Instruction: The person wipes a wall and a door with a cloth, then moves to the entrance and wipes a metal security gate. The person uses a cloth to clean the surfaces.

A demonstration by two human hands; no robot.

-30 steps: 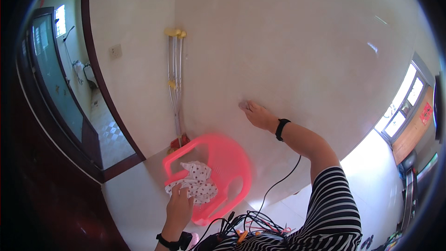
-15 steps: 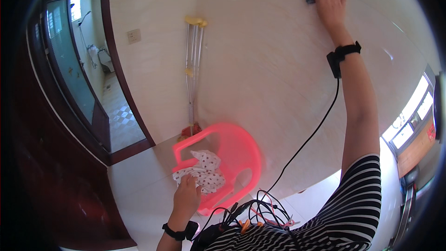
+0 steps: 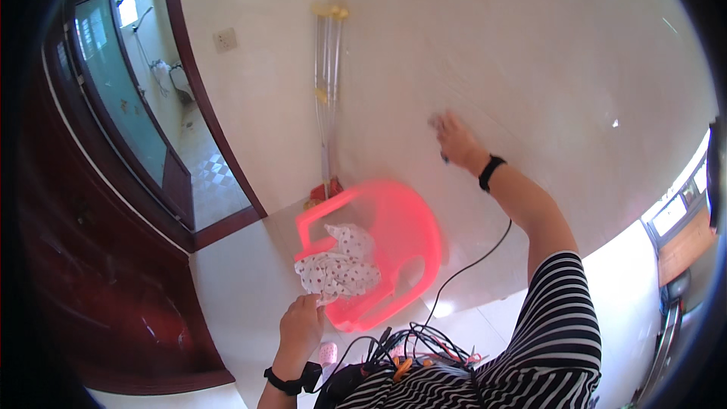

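Fingers point(image 3: 307, 302) of the left hand point(image 3: 300, 331) are held close together at the near edge of a spotted white cloth point(image 3: 341, 276); whether fabric is pinched cannot be told. Ahead and slightly right of them, the cloth is bunched on a pink chair point(image 3: 413, 220), with no clear long axis; the left hand is the nearer to it. Farther off, at the wall point(image 3: 530, 53), the right hand point(image 3: 462, 142) is blurred. A greyish rag point(image 3: 436, 120) is seen left of its fingertips, its grip and long axis obscured. Beyond, crutches point(image 3: 321, 95) are leaned in the corner.

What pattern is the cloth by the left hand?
The cloth is white with dark dots, clearest in the head view.
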